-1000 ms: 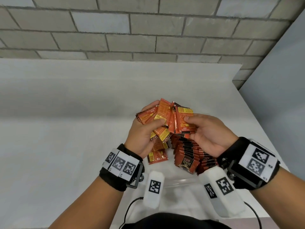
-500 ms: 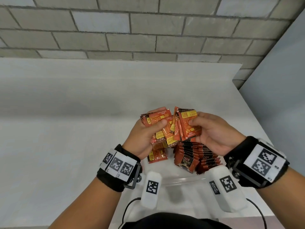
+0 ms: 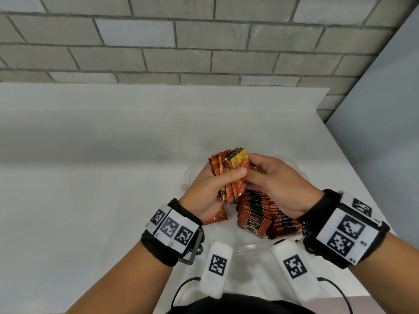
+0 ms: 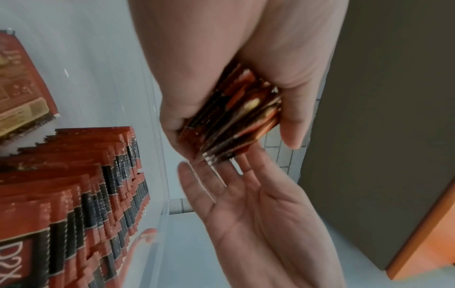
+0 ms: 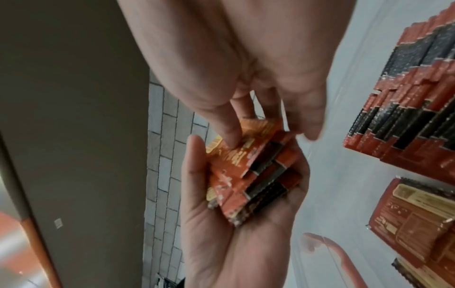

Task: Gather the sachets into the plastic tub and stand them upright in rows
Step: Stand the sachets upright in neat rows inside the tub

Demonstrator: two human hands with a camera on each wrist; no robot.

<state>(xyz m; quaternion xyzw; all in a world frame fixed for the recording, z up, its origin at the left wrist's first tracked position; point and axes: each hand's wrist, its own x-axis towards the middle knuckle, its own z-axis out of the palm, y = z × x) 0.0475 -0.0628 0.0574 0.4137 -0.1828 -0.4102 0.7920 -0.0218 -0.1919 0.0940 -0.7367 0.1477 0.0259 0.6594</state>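
Note:
My left hand (image 3: pixel 210 189) grips a tight bundle of orange-red sachets (image 3: pixel 229 168) upright above the clear plastic tub (image 3: pixel 251 247). In the left wrist view the bundle (image 4: pixel 236 120) sits between thumb and fingers. My right hand (image 3: pixel 276 186) is beside it, with straight fingers (image 4: pixel 221 181) against the bundle's edge and one fingertip (image 5: pixel 229 136) on its face (image 5: pixel 253 171). Rows of sachets (image 3: pixel 260 211) stand in the tub's right part (image 4: pixel 86 194). A loose sachet (image 3: pixel 217 217) lies flat in the tub under my left hand.
The tub sits near the front right of a white table (image 3: pixel 90 177). A red piece (image 5: pixel 332 249) shows at the tub's left rim. A brick wall (image 3: pixel 204 41) runs behind, and a grey panel (image 3: pixel 385 109) stands at the right.
The sachets were fanned out between both hands. Now they are squared into one bundle in my left hand, and my right hand has let go and straightened its fingers against it.

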